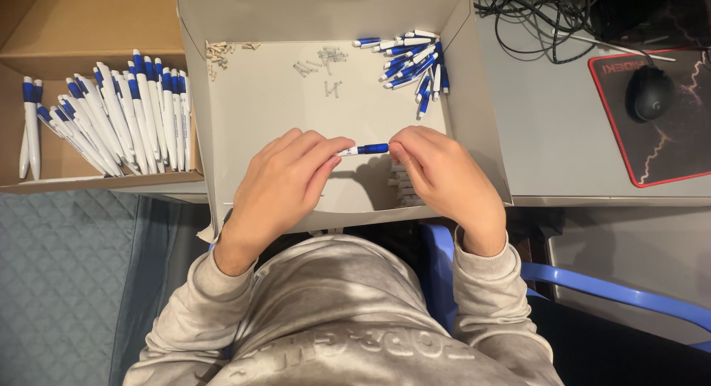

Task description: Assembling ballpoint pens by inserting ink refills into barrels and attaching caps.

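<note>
- Head view: your left hand [285,180] and right hand [442,175] each pinch an end of one blue-and-white pen [366,149], held level over the middle of the white tray [474,112].
- At 1 o'clock from the pen, a pile of pen parts [415,56] lies in the tray corner.
- At 9 o'clock, a cardboard box [81,19] holds finished pens [118,115].
- At 2 o'clock, a mouse [650,92] sits on its pad.

Left hand [285,180] and right hand [442,177] close together, fingertips pinched, palms down, 2 wrists bent inward.
</note>
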